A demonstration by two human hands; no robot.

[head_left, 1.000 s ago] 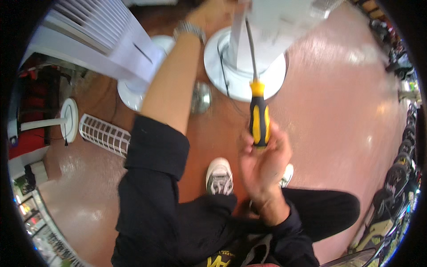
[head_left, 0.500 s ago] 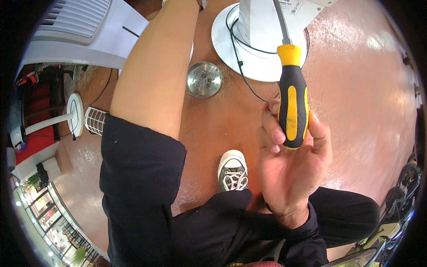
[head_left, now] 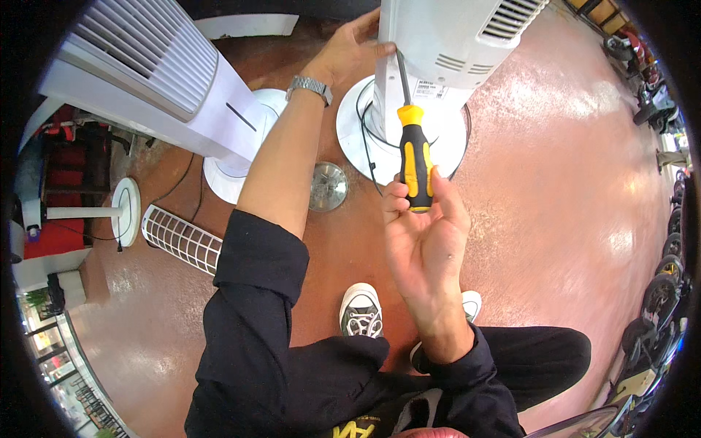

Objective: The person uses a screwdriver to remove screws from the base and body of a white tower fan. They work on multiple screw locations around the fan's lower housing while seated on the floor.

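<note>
My right hand [head_left: 429, 244] holds a yellow and black screwdriver [head_left: 416, 164] by its handle, shaft pointing away from me. The shaft's tip meets the lower back of a white tower fan [head_left: 427, 44], close to its left edge. Around that same edge my left hand [head_left: 350, 52] grips the fan, its thumb beside the screwdriver tip and some fingers hidden behind the body. A round white base [head_left: 348, 135] carries the fan, with a black cord [head_left: 370, 150] lying over it. Nearer me on the floor sits a shiny round metal dish [head_left: 328, 187]; its contents are too small to tell.
A second white tower fan [head_left: 212, 117] stands at the left. Near it lie a white grid grille [head_left: 182, 241] and a white round-based stand [head_left: 126, 212]. Several wheels [head_left: 661, 292] line the far right. My shoe [head_left: 361, 310] rests on the reddish floor.
The tower fan has come further into view, and my left hand now shows on its edge. The screwdriver sits further left and lower in the picture, still in my right hand.
</note>
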